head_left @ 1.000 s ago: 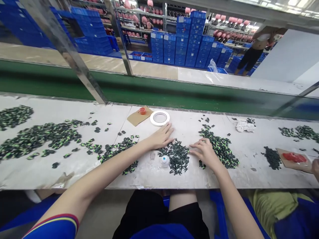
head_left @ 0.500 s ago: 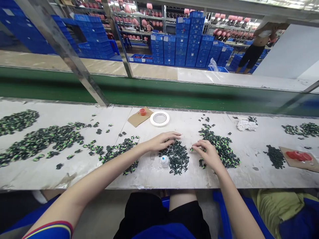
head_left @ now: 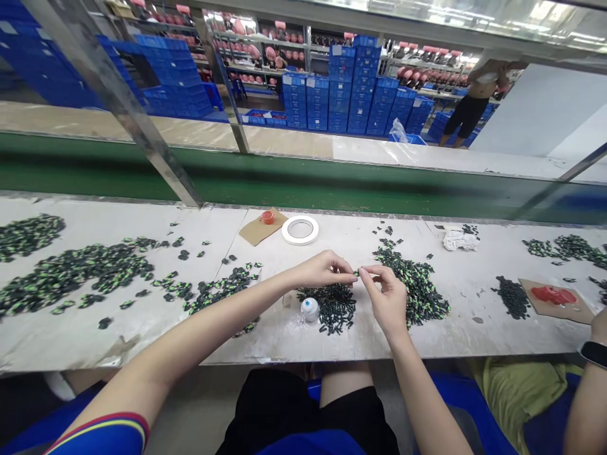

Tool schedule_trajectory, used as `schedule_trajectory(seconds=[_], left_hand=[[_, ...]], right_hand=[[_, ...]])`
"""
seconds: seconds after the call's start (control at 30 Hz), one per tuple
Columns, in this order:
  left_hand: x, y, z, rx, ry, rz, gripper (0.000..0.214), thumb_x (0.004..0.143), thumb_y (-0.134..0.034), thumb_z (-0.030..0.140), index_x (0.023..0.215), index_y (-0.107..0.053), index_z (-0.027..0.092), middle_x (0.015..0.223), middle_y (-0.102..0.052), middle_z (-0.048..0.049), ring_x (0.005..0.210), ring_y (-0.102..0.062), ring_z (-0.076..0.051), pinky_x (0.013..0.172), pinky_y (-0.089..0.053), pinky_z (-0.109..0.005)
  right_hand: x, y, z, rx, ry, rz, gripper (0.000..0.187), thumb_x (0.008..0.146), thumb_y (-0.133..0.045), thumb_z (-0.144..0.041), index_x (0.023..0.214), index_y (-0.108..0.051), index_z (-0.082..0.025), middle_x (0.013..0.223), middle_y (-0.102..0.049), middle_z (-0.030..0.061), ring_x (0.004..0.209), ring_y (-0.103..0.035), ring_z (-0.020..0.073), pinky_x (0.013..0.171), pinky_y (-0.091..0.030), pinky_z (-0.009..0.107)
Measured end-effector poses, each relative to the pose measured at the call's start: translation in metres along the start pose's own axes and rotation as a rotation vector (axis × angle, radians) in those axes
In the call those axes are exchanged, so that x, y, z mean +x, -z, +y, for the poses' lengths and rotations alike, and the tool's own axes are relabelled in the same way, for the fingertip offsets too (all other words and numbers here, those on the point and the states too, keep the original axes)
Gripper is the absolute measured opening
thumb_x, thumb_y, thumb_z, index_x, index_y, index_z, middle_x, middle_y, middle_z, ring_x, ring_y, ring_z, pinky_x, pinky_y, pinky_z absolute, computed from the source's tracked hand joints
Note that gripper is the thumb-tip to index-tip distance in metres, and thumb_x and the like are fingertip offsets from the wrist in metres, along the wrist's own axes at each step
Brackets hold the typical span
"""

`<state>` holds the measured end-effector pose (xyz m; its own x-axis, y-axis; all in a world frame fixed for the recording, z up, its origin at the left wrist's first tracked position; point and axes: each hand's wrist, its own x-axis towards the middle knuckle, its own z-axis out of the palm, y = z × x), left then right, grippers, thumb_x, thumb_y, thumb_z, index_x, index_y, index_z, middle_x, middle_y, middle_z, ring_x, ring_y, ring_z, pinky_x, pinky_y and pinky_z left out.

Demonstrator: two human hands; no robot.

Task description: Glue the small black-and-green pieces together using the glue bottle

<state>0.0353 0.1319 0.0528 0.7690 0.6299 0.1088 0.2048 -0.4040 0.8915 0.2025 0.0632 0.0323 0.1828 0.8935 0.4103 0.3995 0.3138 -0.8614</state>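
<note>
My left hand is closed in a pinch above a pile of small black rod-like pieces; what its fingertips hold is too small to make out. Facing it, my right hand pinches a small black-and-green part between thumb and forefinger. The fingertips of both hands nearly meet at this part. To the right of my right hand spreads a heap of black-and-green parts. A small white bottle with a blue tip stands below my left hand, beside the black pieces.
A roll of white tape and a red cup on cardboard lie toward the back. More parts cover the left of the table. At right are crumpled white tissue, red containers and a co-worker's arm.
My left hand has lifted off the black pieces and moved right, its fingers closing to a pinch. My right hand has brought the small part up and left to it. A co-worker's arm has appeared at right.
</note>
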Motion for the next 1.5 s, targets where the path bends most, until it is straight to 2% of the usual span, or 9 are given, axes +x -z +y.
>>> schedule_trajectory(seconds=[0.13, 0.33, 0.57, 0.8, 0.9, 1.17, 1.27, 1.4, 1.5], left_hand=[[-0.004, 0.010, -0.006, 0.101, 0.009, -0.062, 0.035, 0.084, -0.063, 0.044, 0.094, -0.074, 0.013, 0.091, -0.076, -0.0088, 0.083, -0.068, -0.021, 0.071, -0.050, -0.026], [-0.034, 0.032, -0.048, 0.594, -0.020, 0.144, 0.043, 0.097, -0.037, 0.041, 0.120, -0.062, 0.015, 0.126, -0.064, -0.0157, 0.121, -0.056, -0.027, 0.102, -0.042, -0.045], [-0.077, 0.012, -0.052, 0.627, 0.047, -0.090, 0.047, 0.100, -0.028, 0.030, 0.146, -0.033, 0.021, 0.155, -0.034, -0.0080, 0.145, -0.027, -0.021, 0.119, -0.018, -0.047], [-0.166, 0.002, -0.017, 0.563, 0.182, 0.839, 0.035, 0.098, -0.038, 0.032, 0.127, -0.056, 0.023, 0.133, -0.060, -0.0086, 0.126, -0.053, -0.023, 0.106, -0.043, -0.041], [-0.193, -0.019, -0.023, 0.682, 0.270, 0.986, 0.024, 0.094, -0.048, 0.030, 0.109, -0.065, 0.022, 0.106, -0.070, -0.0077, 0.103, -0.062, -0.025, 0.091, -0.050, -0.042], [-0.162, -0.026, -0.040, 1.004, 0.464, 0.773, 0.011, 0.086, -0.062, 0.018, 0.092, -0.070, 0.021, 0.096, -0.071, -0.0085, 0.094, -0.058, -0.027, 0.077, -0.045, -0.039], [-0.143, -0.014, -0.034, 1.081, 0.582, 0.520, 0.008, 0.083, -0.063, 0.014, 0.080, -0.071, 0.016, 0.083, -0.069, -0.0116, 0.087, -0.059, -0.028, 0.072, -0.044, -0.037], [-0.130, -0.007, -0.029, 1.090, 0.585, 0.470, 0.015, 0.083, -0.059, 0.005, 0.074, -0.068, 0.013, 0.078, -0.067, -0.0130, 0.085, -0.060, -0.027, 0.073, -0.044, -0.036], [-0.128, -0.010, -0.026, 1.082, 0.562, 0.460, 0.018, 0.084, -0.053, 0.000, 0.081, -0.067, 0.011, 0.086, -0.067, -0.0146, 0.091, -0.060, -0.027, 0.077, -0.044, -0.036]], right_hand=[[0.005, 0.010, 0.014, -0.126, 0.079, -0.035, 0.023, 0.084, -0.062, -0.041, 0.079, -0.071, -0.021, 0.083, -0.070, 0.0077, 0.086, -0.063, 0.0230, 0.069, -0.055, 0.035], [0.010, 0.035, 0.043, -0.642, 0.198, 0.086, 0.029, 0.092, -0.049, -0.033, 0.097, -0.071, -0.016, 0.091, -0.072, 0.0157, 0.101, -0.057, 0.0328, 0.085, -0.051, 0.051], [-0.026, -0.024, 0.035, -0.915, 0.464, -0.597, 0.048, 0.099, -0.029, -0.029, 0.141, -0.046, -0.013, 0.150, -0.042, 0.0134, 0.143, -0.024, 0.0369, 0.105, -0.034, 0.060], [-0.030, -0.015, 0.032, -0.780, 0.336, -0.518, 0.055, 0.098, -0.029, -0.046, 0.145, -0.040, -0.018, 0.151, -0.040, 0.0115, 0.144, -0.020, 0.0371, 0.107, -0.033, 0.059], [-0.040, -0.019, 0.025, -0.658, 0.336, -0.515, 0.066, 0.090, -0.044, -0.059, 0.144, -0.041, -0.020, 0.147, -0.044, 0.0130, 0.142, -0.023, 0.0384, 0.104, -0.036, 0.057], [-0.053, -0.054, 0.020, -0.385, 0.258, -0.486, 0.027, 0.087, -0.058, -0.044, 0.104, -0.062, -0.023, 0.128, -0.062, 0.0113, 0.134, -0.037, 0.0383, 0.100, -0.038, 0.061], [-0.052, -0.046, 0.013, -0.162, 0.174, -0.444, 0.025, 0.086, -0.060, -0.040, 0.103, -0.059, -0.022, 0.124, -0.065, 0.0119, 0.129, -0.047, 0.0317, 0.098, -0.044, 0.052], [-0.059, -0.022, 0.007, 0.027, -0.060, -0.353, 0.030, 0.076, -0.071, -0.042, 0.093, -0.061, -0.020, 0.098, -0.073, 0.0105, 0.091, -0.068, 0.0257, 0.078, -0.054, 0.038], [-0.066, -0.005, 0.013, 0.117, -0.219, -0.178, 0.035, 0.064, -0.080, -0.044, 0.080, -0.063, -0.018, 0.074, -0.071, 0.0052, 0.066, -0.065, 0.0207, 0.059, -0.050, 0.030]])
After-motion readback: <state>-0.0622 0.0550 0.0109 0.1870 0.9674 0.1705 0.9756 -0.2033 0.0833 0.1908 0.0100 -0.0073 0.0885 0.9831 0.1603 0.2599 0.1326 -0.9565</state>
